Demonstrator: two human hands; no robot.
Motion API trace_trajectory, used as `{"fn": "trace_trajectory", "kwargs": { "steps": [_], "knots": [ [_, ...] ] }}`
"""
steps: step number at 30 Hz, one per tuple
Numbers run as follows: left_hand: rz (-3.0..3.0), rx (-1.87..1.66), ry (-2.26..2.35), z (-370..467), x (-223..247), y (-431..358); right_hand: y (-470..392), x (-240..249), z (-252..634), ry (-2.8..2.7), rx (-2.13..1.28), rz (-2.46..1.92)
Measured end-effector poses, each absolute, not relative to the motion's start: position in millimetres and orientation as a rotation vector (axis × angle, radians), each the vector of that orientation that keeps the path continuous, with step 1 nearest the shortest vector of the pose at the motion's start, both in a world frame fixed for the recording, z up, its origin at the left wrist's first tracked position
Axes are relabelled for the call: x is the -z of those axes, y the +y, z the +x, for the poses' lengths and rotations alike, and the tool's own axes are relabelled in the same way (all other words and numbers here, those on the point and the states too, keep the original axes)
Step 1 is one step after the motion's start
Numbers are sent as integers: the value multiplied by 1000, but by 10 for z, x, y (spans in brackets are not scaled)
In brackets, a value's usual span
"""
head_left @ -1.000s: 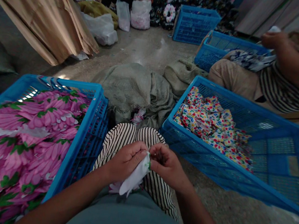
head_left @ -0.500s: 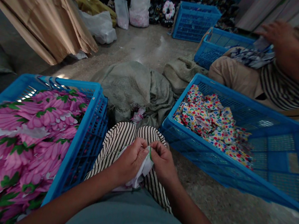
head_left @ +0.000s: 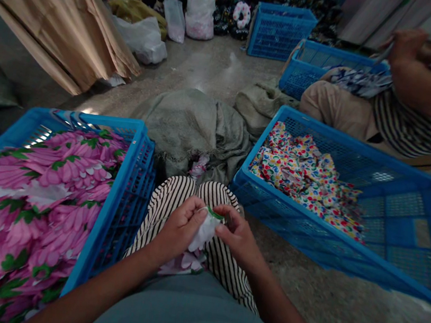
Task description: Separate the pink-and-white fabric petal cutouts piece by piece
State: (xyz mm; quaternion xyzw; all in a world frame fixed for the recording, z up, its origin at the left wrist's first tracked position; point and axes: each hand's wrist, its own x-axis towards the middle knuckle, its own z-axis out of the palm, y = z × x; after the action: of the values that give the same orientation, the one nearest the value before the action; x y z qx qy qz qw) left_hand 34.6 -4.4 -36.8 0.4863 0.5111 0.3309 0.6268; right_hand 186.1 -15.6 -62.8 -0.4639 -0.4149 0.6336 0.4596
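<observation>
The person wears a plain, muted grey-teal cloth top (head_left: 189,318) with soft, shallow folds, and loose trousers (head_left: 162,210) of thin-looking fabric in narrow dark and cream stripes. The stripes curve around the rounded knees and run close together along the thighs. Both slim forearms (head_left: 119,273) are bare, as are the short-fingered left hand (head_left: 183,224) and right hand (head_left: 240,238).

Single head-worn view, forward and down, close over lap (head_left: 167,205)
</observation>
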Motion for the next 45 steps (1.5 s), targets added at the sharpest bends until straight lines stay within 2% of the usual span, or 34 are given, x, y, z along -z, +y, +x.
{"fn": "trace_trajectory", "kwargs": {
  "steps": [6,13,18,22,30,45],
  "knots": [
    [805,-778,1123,399,437,-79,-230,649,1776,-972,-1604,-1156],
    [1138,-756,1242,344,395,-64,-182,575,1901,-1103,-1587,-1223],
    [870,-716,1181,359,414,-75,-209,600,1893,-1082,-1638,-1186],
    [874,-654,1159,359,431,-90,-215,606,1900,-1153,-1565,-1203],
    [595,-846,1087,361,449,-98,-177,681,1940,-698,-1602,-1127],
    [703,-726,1065,348,476,-77,-147,644,1927,-970,-1665,-1198]
  ]
}}
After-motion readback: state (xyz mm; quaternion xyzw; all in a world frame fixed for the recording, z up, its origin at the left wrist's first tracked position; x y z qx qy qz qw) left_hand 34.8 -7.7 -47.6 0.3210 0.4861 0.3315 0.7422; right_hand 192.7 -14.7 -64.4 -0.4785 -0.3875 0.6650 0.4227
